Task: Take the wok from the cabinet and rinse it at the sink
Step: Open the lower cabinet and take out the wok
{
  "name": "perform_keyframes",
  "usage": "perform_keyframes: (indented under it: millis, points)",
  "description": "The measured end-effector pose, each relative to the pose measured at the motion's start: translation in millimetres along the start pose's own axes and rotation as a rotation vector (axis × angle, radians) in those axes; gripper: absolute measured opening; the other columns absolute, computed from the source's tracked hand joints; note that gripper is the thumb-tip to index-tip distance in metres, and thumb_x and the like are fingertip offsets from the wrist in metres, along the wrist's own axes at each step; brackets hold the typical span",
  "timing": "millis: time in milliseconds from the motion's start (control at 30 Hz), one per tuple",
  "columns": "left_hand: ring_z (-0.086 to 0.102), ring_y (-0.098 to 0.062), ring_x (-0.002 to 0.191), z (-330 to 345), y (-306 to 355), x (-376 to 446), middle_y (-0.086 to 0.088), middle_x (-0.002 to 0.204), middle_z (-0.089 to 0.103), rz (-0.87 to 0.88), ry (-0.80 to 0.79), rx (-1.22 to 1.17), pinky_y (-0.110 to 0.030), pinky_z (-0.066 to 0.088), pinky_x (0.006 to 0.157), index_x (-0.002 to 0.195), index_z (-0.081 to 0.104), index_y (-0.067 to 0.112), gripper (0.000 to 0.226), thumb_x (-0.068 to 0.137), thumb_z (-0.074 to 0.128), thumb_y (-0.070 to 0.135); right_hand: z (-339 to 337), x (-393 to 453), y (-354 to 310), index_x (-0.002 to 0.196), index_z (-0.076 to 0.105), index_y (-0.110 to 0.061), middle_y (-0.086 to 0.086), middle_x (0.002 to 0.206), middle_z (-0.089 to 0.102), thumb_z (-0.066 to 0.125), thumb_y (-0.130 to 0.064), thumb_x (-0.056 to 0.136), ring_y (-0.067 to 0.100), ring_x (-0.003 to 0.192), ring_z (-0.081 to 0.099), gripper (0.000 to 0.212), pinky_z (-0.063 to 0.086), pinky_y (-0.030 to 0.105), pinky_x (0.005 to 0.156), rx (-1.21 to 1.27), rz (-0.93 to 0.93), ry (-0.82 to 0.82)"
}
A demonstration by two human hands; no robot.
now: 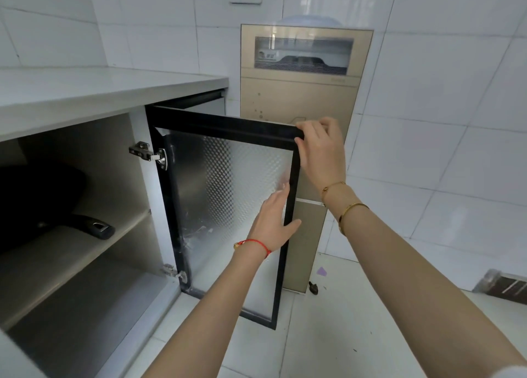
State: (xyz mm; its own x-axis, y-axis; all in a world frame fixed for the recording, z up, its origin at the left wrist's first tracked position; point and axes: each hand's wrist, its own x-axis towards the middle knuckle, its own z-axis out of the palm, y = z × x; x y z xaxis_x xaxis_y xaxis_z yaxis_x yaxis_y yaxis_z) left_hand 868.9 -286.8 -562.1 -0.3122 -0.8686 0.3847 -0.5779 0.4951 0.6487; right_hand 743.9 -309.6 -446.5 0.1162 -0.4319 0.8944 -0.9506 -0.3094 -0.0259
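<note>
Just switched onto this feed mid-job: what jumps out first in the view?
The open cabinet door, black-framed with patterned glass, fills the centre; the right hand grips its top corner and the left hand touches its free edge. At the left, the black wok sits on the cabinet's upper shelf, its handle pointing out toward the opening. Behind the door stands a gold water dispenser against the tiled wall.

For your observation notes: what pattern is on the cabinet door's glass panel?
A small checkered, diamond-like texture on frosted glass panel, framed in black; seen in the head view.
</note>
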Motion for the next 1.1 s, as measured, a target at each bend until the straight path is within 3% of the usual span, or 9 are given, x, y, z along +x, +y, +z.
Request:
perform_keyframes:
  millis: [233,400,533,700,1100]
  points:
    - [0.022,-0.019,0.146,13.5,-6.7,26.4,0.0,0.162,0.02,0.007,-0.004,0.006,-0.023,0.02,0.11,0.158,0.007,0.023,0.083,0.094,0.061,0.028,23.1,6.7,22.0,0.12,0.065,-0.008,0.005,0.115,0.069,0.057,-0.009,0.094,0.031,0.114,0.052,0.027,0.046,0.039,0.09,-0.009,0.017,-0.03]
    - [0.021,-0.022,0.147,16.9,-12.1,38.2,-0.001,0.162,0.02,0.01,-0.025,0.035,-0.039,0.024,0.121,0.158,0.007,0.022,0.081,0.095,0.059,0.027,39.6,6.1,33.7,0.128,0.061,-0.006,0.008,0.133,0.062,0.058,-0.006,0.095,0.034,0.124,0.052,0.034,0.043,0.045,0.102,0.0,0.013,-0.013]
    - [0.018,-0.021,0.148,20.0,-15.4,41.8,0.0,0.163,0.018,0.01,-0.024,0.042,-0.038,0.022,0.122,0.158,0.009,0.019,0.077,0.097,0.057,0.024,49.2,1.8,39.7,0.137,0.054,-0.007,0.008,0.144,0.053,0.057,-0.005,0.096,0.035,0.131,0.047,0.042,0.039,0.047,0.108,0.0,0.007,-0.015]
    - [0.016,-0.019,0.149,20.7,-17.5,40.8,0.001,0.164,0.015,0.004,-0.032,0.049,-0.032,0.017,0.121,0.158,0.01,0.018,0.075,0.097,0.055,0.022,52.9,0.7,41.7,0.14,0.051,-0.008,0.008,0.148,0.049,0.056,-0.006,0.097,0.036,0.136,0.043,0.044,0.036,0.05,0.111,-0.017,-0.006,-0.012]
    - [0.017,-0.019,0.149,0.8,-18.2,8.2,0.0,0.163,0.018,-0.053,-0.042,0.113,-0.032,0.02,0.119,0.156,0.018,0.016,0.071,0.097,0.055,0.023,24.8,-2.4,27.1,0.141,0.049,-0.008,0.007,0.15,0.047,0.058,-0.006,0.094,0.033,0.138,0.039,0.048,0.031,0.047,0.114,0.045,0.035,-0.12]
